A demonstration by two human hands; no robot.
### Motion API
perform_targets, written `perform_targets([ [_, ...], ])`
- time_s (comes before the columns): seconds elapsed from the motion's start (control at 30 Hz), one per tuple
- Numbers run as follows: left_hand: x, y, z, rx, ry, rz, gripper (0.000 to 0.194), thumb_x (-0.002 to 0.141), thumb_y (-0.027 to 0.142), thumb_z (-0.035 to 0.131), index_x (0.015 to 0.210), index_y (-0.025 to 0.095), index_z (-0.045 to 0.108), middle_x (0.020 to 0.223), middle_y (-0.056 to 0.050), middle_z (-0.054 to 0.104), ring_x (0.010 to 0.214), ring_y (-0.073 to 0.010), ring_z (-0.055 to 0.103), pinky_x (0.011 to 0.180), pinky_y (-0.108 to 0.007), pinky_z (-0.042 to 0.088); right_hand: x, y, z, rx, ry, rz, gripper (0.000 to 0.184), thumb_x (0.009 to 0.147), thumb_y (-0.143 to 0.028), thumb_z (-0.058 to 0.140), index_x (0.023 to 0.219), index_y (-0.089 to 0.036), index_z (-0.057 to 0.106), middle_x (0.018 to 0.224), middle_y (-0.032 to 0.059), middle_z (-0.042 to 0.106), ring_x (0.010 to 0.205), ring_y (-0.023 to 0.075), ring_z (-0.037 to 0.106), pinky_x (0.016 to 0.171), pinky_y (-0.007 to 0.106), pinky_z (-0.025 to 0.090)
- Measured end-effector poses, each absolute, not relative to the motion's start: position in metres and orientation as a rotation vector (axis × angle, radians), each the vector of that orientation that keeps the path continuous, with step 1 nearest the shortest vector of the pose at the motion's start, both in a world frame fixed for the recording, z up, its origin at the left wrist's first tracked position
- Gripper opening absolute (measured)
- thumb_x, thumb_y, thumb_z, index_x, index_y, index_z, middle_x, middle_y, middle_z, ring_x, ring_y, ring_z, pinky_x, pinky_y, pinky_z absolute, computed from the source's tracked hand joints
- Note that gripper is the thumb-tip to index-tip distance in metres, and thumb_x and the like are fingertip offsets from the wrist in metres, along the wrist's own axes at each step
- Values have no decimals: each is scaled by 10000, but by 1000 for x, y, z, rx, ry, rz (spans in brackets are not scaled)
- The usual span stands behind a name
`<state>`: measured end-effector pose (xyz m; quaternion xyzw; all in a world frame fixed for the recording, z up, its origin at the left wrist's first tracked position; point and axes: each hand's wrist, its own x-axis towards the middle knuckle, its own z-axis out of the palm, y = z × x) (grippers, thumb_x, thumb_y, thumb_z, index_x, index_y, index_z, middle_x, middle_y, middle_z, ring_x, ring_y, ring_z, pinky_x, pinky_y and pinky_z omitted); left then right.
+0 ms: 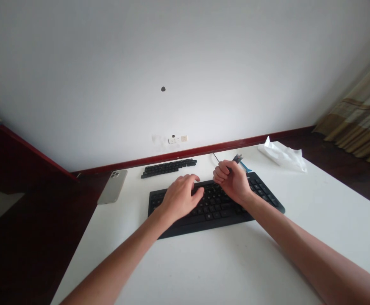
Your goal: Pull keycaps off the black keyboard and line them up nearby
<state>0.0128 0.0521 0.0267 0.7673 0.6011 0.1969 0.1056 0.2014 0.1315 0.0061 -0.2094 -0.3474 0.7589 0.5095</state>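
A black keyboard (200, 220) lies slightly askew on the white table, below both of my hands. My left hand (182, 195) is over its left half, thumb and forefinger apart, with nothing seen between them. My right hand (234, 181) is curled closed above the right half. A slim dark tool (237, 158) sticks out past its thumb side; the fingers hide the rest, so its kind is unclear. Beyond the keyboard, several loose black keycaps (168, 167) sit in rows. Part of a blue item (246, 166) shows on the table behind my right hand.
On the left edge of the white table (185, 271) lies a phone (112, 186), its cameras facing up. A crumpled white plastic bag (283, 156) rests at the back right. A thin dark cable (215, 156) runs near the back edge. The wall with sockets (178, 139) stands behind.
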Motion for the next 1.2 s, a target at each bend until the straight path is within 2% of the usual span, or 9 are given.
perform_targets([
  [0.03,18,41,22,2296,1726,623,287,999,405,591,1193,199,634,1044,-70,699,1029,-259,658,874,-376,542,201,130,7,-491,-841,1834,415,893,-266,614,570,-214,359,549,-51,234,523,116,221,485,254,281],
  [0.1,31,23,9,2357,1649,638,467,928,504,694,1258,184,611,1152,-88,668,1103,-279,617,944,-414,540,201,129,7,-488,-849,1875,464,917,-292,612,557,-217,330,528,-59,208,501,112,194,465,258,242],
  [0.17,43,12,-5,2389,1668,614,659,844,599,767,1313,172,587,1172,-93,642,1107,-297,593,973,-460,531,201,128,6,-505,-850,1923,508,945,-339,602,547,-221,309,505,-66,180,477,107,160,443,264,191],
  [0.23,51,9,-15,2436,1713,565,731,784,628,814,1301,161,593,1152,-97,631,1086,-312,582,959,-493,528,200,128,4,-528,-845,1946,527,956,-357,591,542,-225,294,489,-73,158,461,104,135,433,268,156],
  [0.63,61,9,-23,2450,1767,555,699,750,580,877,1216,147,588,1096,-94,614,1037,-305,580,923,-485,530,191,122,-5,-563,-909,1951,471,875,-256,611,542,-234,279,492,-78,187,460,92,167,451,262,184],
  [1.0,62,8,-24,2442,1749,578,665,767,547,879,1196,148,565,1084,-93,599,1026,-300,569,927,-470,526,193,125,-3,-676,-837,2060,495,923,-300,586,552,-234,265,489,-83,166,458,91,135,420,243,173],
  [1.2,62,7,-25,2465,1751,573,654,791,569,851,1204,147,568,1072,-93,592,1015,-296,566,921,-459,521,192,124,-3,-713,-814,2020,492,896,-268,600,561,-234,242,492,-82,163,462,90,133,411,239,189],
])
